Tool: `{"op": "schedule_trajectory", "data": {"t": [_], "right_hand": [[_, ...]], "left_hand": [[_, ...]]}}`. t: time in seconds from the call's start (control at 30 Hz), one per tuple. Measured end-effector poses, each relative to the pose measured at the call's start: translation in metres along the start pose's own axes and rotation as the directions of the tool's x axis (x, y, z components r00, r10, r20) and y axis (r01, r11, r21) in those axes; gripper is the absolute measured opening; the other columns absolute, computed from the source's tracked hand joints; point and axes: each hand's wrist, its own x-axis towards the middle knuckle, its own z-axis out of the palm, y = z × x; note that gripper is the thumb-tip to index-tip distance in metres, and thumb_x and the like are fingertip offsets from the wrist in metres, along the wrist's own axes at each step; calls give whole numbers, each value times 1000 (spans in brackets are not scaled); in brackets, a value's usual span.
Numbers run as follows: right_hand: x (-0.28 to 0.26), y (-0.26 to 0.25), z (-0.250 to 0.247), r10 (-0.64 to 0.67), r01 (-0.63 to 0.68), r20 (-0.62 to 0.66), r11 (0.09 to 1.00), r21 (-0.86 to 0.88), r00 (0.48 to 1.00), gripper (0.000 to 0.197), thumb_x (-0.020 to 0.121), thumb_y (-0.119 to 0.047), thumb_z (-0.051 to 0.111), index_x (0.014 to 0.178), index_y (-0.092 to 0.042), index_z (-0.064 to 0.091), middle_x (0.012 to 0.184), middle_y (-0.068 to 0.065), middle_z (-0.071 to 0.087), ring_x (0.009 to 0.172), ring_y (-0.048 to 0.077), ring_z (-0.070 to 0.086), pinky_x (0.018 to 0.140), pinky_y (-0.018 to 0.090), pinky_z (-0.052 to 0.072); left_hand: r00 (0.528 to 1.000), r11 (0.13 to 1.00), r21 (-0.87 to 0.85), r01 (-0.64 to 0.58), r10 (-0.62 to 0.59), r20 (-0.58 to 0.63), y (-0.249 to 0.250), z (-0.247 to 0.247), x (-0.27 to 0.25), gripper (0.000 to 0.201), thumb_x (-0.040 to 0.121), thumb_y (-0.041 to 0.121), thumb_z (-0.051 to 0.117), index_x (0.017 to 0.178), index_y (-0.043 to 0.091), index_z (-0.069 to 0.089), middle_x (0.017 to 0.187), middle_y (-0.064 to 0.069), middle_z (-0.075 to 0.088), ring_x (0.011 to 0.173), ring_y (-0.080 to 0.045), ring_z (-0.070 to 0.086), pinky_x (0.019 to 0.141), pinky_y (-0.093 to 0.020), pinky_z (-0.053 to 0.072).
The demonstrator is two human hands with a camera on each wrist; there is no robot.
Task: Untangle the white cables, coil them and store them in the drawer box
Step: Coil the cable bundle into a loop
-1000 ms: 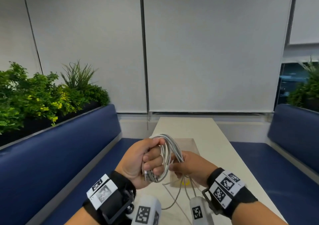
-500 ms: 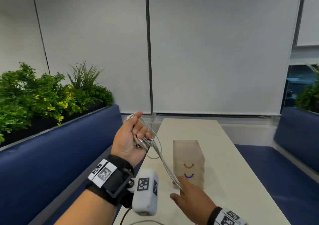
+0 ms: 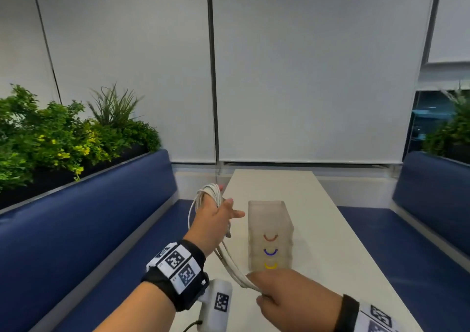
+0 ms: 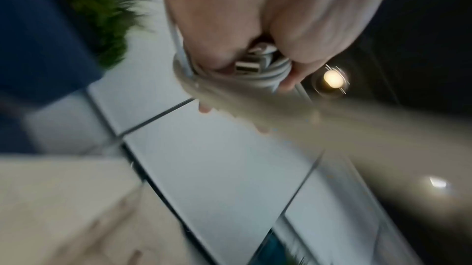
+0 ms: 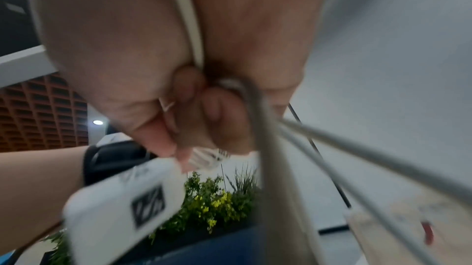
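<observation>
White cables (image 3: 212,191) are looped over the fingers of my left hand (image 3: 218,212), which is raised left of the drawer box. In the left wrist view the cables (image 4: 273,71) and a USB plug (image 4: 246,67) sit gripped between thumb and fingers. Several strands run down, taut, to my right hand (image 3: 264,293), which pinches them near the table's front. In the right wrist view the curled fingers (image 5: 217,112) close round a cable (image 5: 194,37). The translucent drawer box (image 3: 269,219) stands on the table with red, blue and yellow handles, all drawers closed.
The long beige table (image 3: 318,217) runs away from me. Blue benches (image 3: 76,230) line both sides, and planters with green plants (image 3: 50,138) sit behind the left one. White blinds (image 3: 305,77) cover the far wall.
The hands, together on the coil a second ago, have parted. My left hand rose, then turned back-up with the loops over it; my right hand drew the strands down toward me.
</observation>
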Motion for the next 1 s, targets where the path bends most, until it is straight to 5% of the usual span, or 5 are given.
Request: {"op": "schedule_trajectory", "data": {"t": [0.13, 0.4, 0.5, 0.67, 1.0], "right_hand": [[-2, 3, -32, -114, 85, -157, 979, -183, 981, 30, 92, -35, 33, 106, -21, 56, 100, 5, 61, 91, 23, 56, 75, 31, 42], [13, 38, -57, -113, -51, -369, 912, -406, 922, 83, 75, -76, -6, 92, -24, 57, 81, -3, 63, 73, 22, 63, 58, 37, 49], [20, 45, -52, -205, -55, -444, 861, -505, 873, 51, 92, -55, 17, 74, -24, 52, 61, -8, 59, 45, 16, 57, 35, 23, 37], [26, 56, -47, -106, -114, -480, 907, -406, 871, 15, 80, -24, 45, 94, -23, 49, 74, -2, 67, 57, 22, 63, 44, 26, 43], [25, 50, 30, 272, -265, -331, 962, 65, 904, 41, 98, -30, 32, 138, -28, 27, 120, 9, 62, 103, 34, 59, 78, 34, 43]], "left_hand": [[955, 941, 338, -10, -91, 282, -12, 11, -12, 36, 93, 11, 45, 127, 23, 40, 101, -5, 64, 78, -15, 65, 51, -15, 45], [714, 920, 112, 376, -365, 597, -5, 11, -41, 38, 96, 42, 36, 116, 14, 51, 50, -9, 58, 31, -18, 46, 48, -28, 38], [617, 858, -24, 513, -349, 705, 0, 8, -49, 52, 88, 57, 43, 103, 10, 60, 44, -7, 52, 28, -15, 40, 43, -20, 39], [557, 854, -187, 486, -138, 819, 11, -2, -58, 12, 73, 14, 59, 84, 10, 61, 40, -1, 43, 26, -11, 41, 44, -20, 43], [871, 530, -702, 476, -174, 459, 22, 21, -51, 30, 86, 18, 46, 59, 11, 35, 30, -4, 33, 23, -16, 39, 37, -23, 46]]}}
